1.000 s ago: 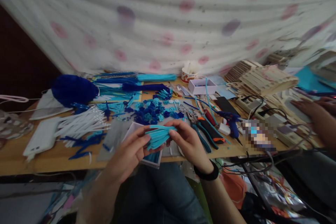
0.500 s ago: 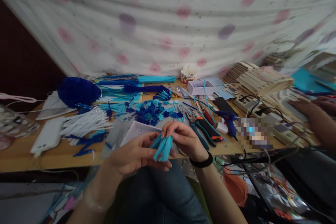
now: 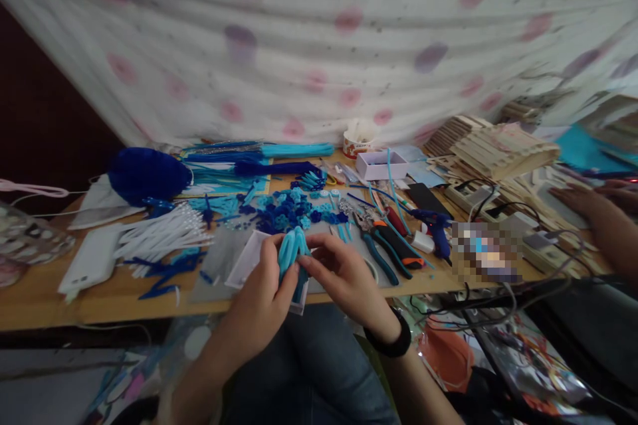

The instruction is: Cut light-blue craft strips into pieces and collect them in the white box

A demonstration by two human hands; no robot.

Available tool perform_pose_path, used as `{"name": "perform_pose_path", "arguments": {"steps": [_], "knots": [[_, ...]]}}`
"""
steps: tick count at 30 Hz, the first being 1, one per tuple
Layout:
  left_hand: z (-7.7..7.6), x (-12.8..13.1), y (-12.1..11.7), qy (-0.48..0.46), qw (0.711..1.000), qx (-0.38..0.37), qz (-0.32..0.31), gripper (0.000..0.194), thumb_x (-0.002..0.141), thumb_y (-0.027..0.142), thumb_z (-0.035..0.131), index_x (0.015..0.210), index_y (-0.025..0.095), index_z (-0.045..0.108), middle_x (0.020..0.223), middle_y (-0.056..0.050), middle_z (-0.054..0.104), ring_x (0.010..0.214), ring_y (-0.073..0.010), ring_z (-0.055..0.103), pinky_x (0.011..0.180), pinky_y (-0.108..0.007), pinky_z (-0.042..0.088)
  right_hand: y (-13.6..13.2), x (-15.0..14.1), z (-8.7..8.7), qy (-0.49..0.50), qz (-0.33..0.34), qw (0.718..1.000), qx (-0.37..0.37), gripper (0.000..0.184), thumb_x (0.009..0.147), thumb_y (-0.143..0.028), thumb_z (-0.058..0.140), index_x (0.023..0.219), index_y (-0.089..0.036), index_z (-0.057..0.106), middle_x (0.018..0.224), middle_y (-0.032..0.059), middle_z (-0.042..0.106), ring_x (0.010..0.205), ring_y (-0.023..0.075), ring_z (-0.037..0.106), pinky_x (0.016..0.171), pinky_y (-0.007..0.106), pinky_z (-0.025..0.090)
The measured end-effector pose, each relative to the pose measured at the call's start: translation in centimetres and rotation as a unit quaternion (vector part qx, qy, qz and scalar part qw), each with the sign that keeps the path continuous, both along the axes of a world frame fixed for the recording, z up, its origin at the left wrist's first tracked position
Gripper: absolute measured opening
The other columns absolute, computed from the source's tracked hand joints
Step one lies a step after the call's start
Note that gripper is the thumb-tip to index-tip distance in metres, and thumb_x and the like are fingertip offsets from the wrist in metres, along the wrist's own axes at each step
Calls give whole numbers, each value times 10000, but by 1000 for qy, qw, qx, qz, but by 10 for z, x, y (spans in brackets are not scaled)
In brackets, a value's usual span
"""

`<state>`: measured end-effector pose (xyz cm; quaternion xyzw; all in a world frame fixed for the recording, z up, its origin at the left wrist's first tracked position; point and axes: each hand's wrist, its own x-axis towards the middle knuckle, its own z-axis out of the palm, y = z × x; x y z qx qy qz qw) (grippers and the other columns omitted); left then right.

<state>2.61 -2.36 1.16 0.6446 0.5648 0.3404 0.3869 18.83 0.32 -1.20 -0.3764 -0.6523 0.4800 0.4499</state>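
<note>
My left hand point(image 3: 264, 295) is closed around a bundle of light blue looped strips point(image 3: 292, 249), held upright above the table's front edge. My right hand point(image 3: 341, 279) pinches the same bundle from the right, thumb and forefinger at its lower part. A black band sits on my right wrist. Under the hands lies a shallow white box point(image 3: 249, 262). Just behind them is a heap of small blue and turquoise flowers point(image 3: 294, 209).
The wooden table point(image 3: 100, 299) holds white pearl-tipped stems point(image 3: 159, 232), a dark blue pompom point(image 3: 147, 172), pliers point(image 3: 386, 239), a blue glue gun point(image 3: 436, 229), a small white box point(image 3: 381, 165) and stacked wooden pieces point(image 3: 493, 146). Another person's hands point(image 3: 593, 202) rest at the right.
The bundle went from lying sideways between both hands to hanging down, and now stands upright in my left fist. My right hand shifted to pinch its lower side.
</note>
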Motion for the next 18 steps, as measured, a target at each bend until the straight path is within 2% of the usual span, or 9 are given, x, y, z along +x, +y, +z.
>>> {"name": "perform_pose_path", "arguments": {"steps": [2, 6, 10, 13, 15, 18], "knots": [[-2, -1, 0, -8, 1000, 1, -5, 219, 964, 339, 406, 1157, 237, 405, 1108, -101, 641, 1077, -273, 631, 920, -409, 487, -2, -2, 3, -48, -26, 997, 47, 171, 922, -250, 611, 1084, -199, 629, 931, 43, 699, 800, 171, 655, 737, 314, 539], [-5, -1, -1, -24, 999, -8, -21, 228, 941, 272, 459, 1160, 240, 407, 1143, -102, 643, 1103, -268, 630, 948, -401, 463, -5, -8, 10, -118, -52, 984, 125, 298, 891, -156, 587, 1187, -183, 578, 1059, 92, 687, 944, 215, 653, 855, 376, 539], [-7, 1, -4, -21, 1000, -3, -5, 290, 909, 219, 508, 1182, 238, 413, 1188, -121, 645, 1103, -290, 641, 920, -408, 456, -5, -12, 11, -151, -65, 972, 166, 414, 907, -115, 524, 1310, -210, 513, 1074, 94, 694, 961, 224, 666, 855, 371, 538], [-7, 2, -5, -40, 999, -10, 27, 286, 867, 225, 582, 1126, 228, 462, 1042, -87, 675, 968, -285, 670, 831, -384, 473, -4, -13, 8, -190, -67, 958, 206, 364, 953, -134, 474, 1287, -245, 564, 1063, 88, 698, 954, 232, 668, 818, 353, 532], [-6, 1, -4, -82, 996, -29, 35, 297, 831, 233, 646, 1091, 231, 501, 962, -44, 673, 905, -259, 668, 805, -356, 478, -3, -15, 6, -198, -74, 952, 222, 321, 968, -140, 457, 1234, -233, 613, 1049, 95, 694, 946, 234, 663, 801, 341, 526], [-10, -5, -3, -198, 977, -81, 21, 294, 813, 268, 697, 1068, 240, 553, 907, 2, 683, 862, -217, 670, 780, -311, 496, -3, -18, 5, -165, -68, 959, 219, 325, 972, -118, 445, 1226, -214, 625, 1071, 99, 688, 957, 220, 659, 815, 325, 525]]}}
